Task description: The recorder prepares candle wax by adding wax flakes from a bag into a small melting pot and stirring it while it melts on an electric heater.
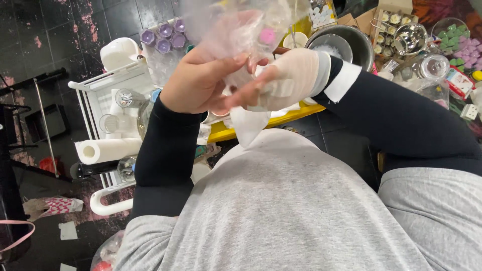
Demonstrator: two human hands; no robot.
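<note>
both hands up close to the head camera, over the lap. left hand (201, 83), bare, black sleeve, is curled shut around the gathered neck of a clear thin plastic bag (236, 30); thumb and fingers pinch the film. right hand (288, 80), in a thin whitish glove with a white cuff, has its fingers closed on the same bag from the other side, just touching the left fingertips. how hard it grips i can't tell, the fingers overlap. the bag is held in the air between both hands, above the yellow tray edge (281, 118). there is a small pink round piece (267, 35) inside near the top; the rest of the contents are blurred. a white paper or film flap (248, 125) hangs below the hands. handling, as a judgement: the film looks very light, floppy and slippery, no stiffness, likely to tear if pulled at one point. best hold is the bunched neck, where the layers gather, with support under the bulge. around: white wire rack (100, 85) with a white paper towel roll (108, 149) to the left, purple tealight cups (164, 36) behind, steel bowl (341, 42) and a clear glass jar (433, 65) on the cluttered table to the right.
</note>
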